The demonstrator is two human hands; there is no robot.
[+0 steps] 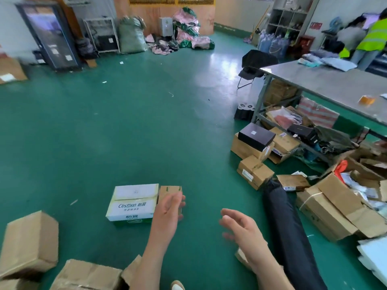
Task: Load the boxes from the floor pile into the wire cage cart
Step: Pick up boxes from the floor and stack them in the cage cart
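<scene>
My left hand (167, 209) and right hand (240, 227) are spread and empty, palms facing in to clamp the white box (132, 204) at 12 o'clock (the nearest one). The box pile (254, 171) sits at 3 o'clock by the table (326, 80). The blurred wire frame (102, 34) at 11 o'clock may be the cart.

The only words that could be read stood on the white box (134, 203): "Cestbon" in blue letters on its near side, followed by two Chinese characters. Under that ran a smaller line of Chinese characters, too blurred to make out, and the two characters were repeated lower down. Right of the white box, a brown box (259, 174) bore a white shipping label (247, 174), its print too small to read.
</scene>
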